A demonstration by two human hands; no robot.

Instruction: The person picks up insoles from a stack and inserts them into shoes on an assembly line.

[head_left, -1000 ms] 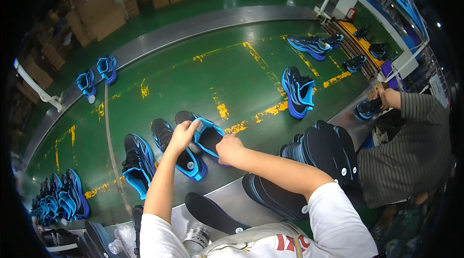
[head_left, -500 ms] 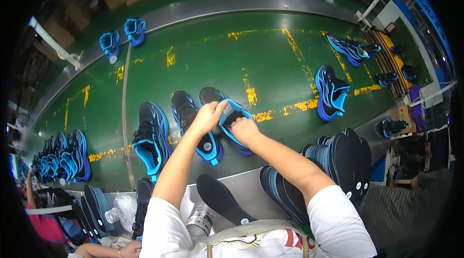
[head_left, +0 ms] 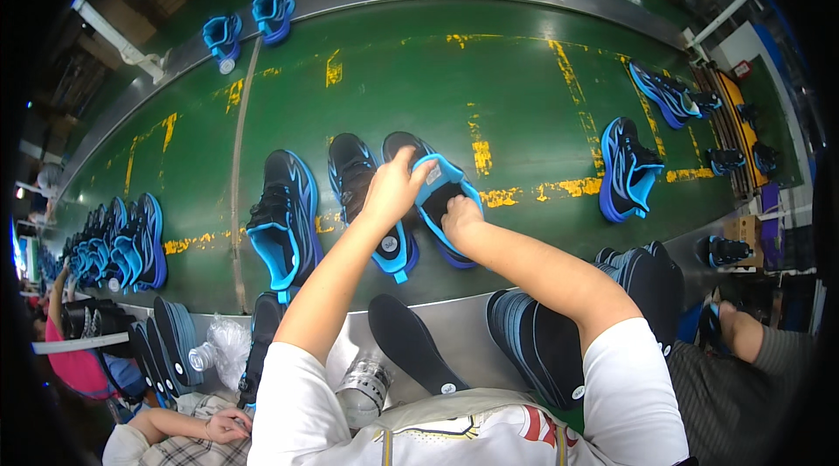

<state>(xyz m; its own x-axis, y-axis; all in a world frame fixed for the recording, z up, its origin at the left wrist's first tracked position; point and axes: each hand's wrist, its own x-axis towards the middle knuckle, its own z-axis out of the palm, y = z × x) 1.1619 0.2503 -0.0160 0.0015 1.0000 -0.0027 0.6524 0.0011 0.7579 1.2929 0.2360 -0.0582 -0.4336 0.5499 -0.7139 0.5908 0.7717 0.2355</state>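
My left hand (head_left: 396, 188) grips the front of a black and blue sneaker (head_left: 447, 249), its thumb against the light-blue tongue lining. My right hand (head_left: 461, 220) is closed at the sneaker's opening, fingertips down inside; whatever they hold is hidden. Just left lies another sneaker (head_left: 398, 249) with a round white sticker inside its heel, partly behind my left forearm. Farther left is a third sneaker (head_left: 288, 204), heel toward me. On the metal ledge in front of me lies a single black insole (head_left: 406, 339) with a white round sticker.
Stacked insoles (head_left: 533, 339) stand right of the loose one. A clear plastic bottle (head_left: 363, 387) is by my left arm. More sneakers (head_left: 622, 169) sit on the green conveyor belt (head_left: 376, 86). Another person's hand (head_left: 229, 425) rests at lower left.
My view has shifted, so the belt and shoes sit differently in the picture. My right hand is a little deeper in the sneaker's opening; my left hand still grips its front.
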